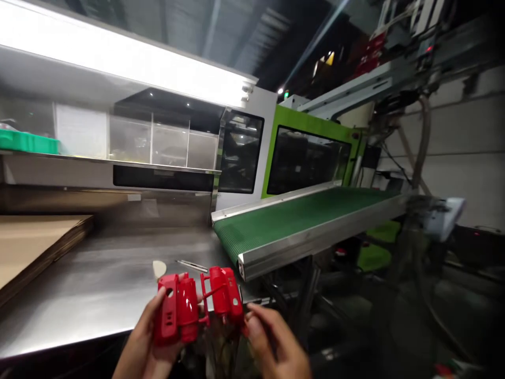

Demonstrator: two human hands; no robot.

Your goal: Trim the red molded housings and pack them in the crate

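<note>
Above the front edge of the steel table point(98, 300), toward its right corner, glossy red molded plastic housings point(188, 304), pierced with holes and linked by thin runners, were held up. The left one was clasped by the half-closed left hand point(145, 337); the other's outer edge was met by the curled right hand point(278, 342), its grip unclear.

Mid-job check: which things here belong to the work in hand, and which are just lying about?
In the work:
red plastic parts
left hand, holding them
right hand, at their edge

Apparently lying about:
slim metal tool
pale piece
cardboard stack
green tray
</note>
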